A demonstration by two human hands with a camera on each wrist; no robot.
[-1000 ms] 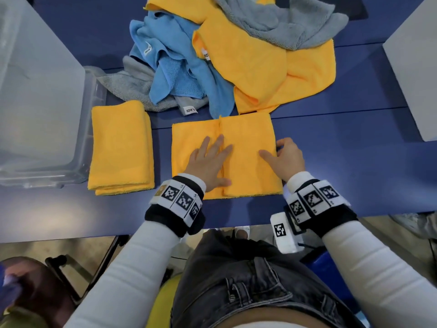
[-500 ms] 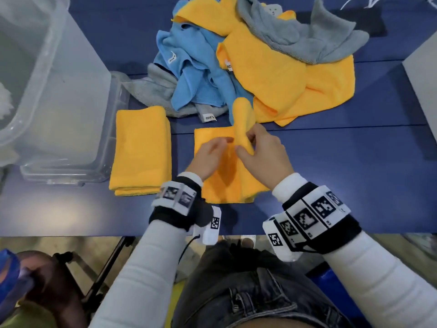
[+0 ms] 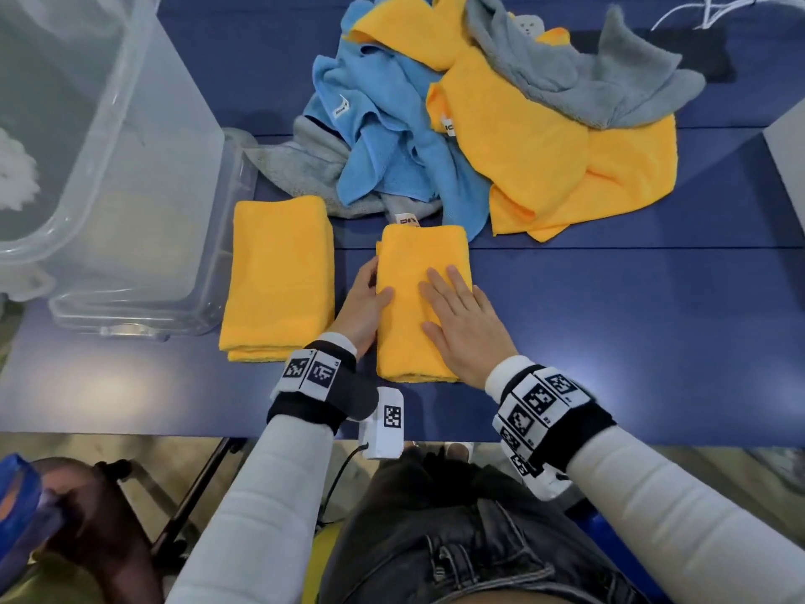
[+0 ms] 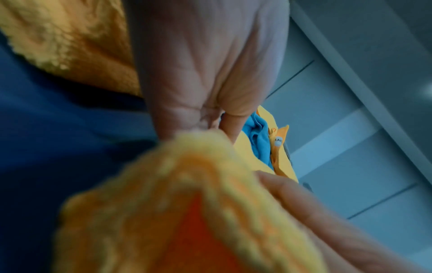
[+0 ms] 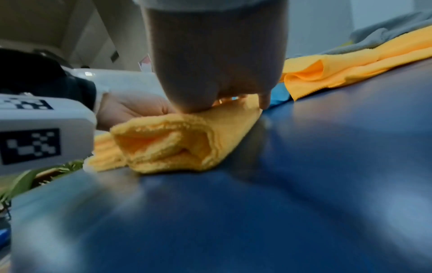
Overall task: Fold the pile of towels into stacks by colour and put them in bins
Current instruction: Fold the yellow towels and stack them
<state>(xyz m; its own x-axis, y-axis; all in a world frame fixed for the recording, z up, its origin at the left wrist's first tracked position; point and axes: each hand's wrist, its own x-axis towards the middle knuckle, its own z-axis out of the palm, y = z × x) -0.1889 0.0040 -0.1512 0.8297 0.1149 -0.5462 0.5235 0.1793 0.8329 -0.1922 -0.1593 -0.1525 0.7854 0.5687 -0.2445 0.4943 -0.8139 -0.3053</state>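
Observation:
A yellow towel, folded to a narrow strip, lies on the blue table in front of me. My right hand presses flat on top of it, fingers straight. My left hand holds its left edge, thumb on top and fingers along the side. In the right wrist view the towel's layered near end faces the camera under my palm. A second folded yellow towel lies just to the left. Behind both is the loose pile: blue towel, unfolded yellow towel, grey towel.
A clear plastic bin stands at the left, touching the table's near left area, with something white inside. Another grey towel lies beside the bin's corner. A grey box sits at the right edge. Bare blue table stretches to the right of my hands.
The wider yellow towel was folded in half, its right half brought over to the left. My right hand went from lifting the flap to lying flat on top; my left moved to the left edge.

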